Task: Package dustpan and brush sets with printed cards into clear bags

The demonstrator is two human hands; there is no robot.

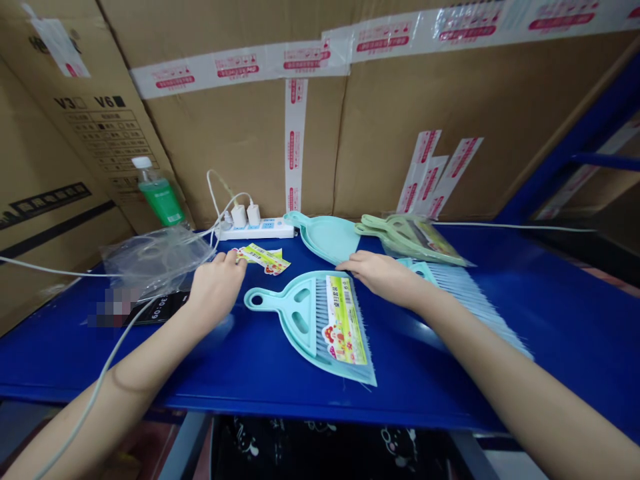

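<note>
My left hand is closed, its curled fingertips at the left end of some printed label cards. My right hand is palm down with fingers stretched leftward, at the lower edge of a turquoise dustpan; whether it touches the pan is unclear. Between the hands lies a turquoise dustpan-and-brush set, the brush in the pan and a printed card over the bristles. Another brush with blue bristles is partly hidden behind my right forearm. A green set in clear wrapping lies behind it.
Crumpled clear plastic bags lie at left, beside a phone showing digits. A bottle of green liquid leans near the boxes. A white power strip has cables, one crossing my left forearm. Taped cardboard boxes wall the blue table's back.
</note>
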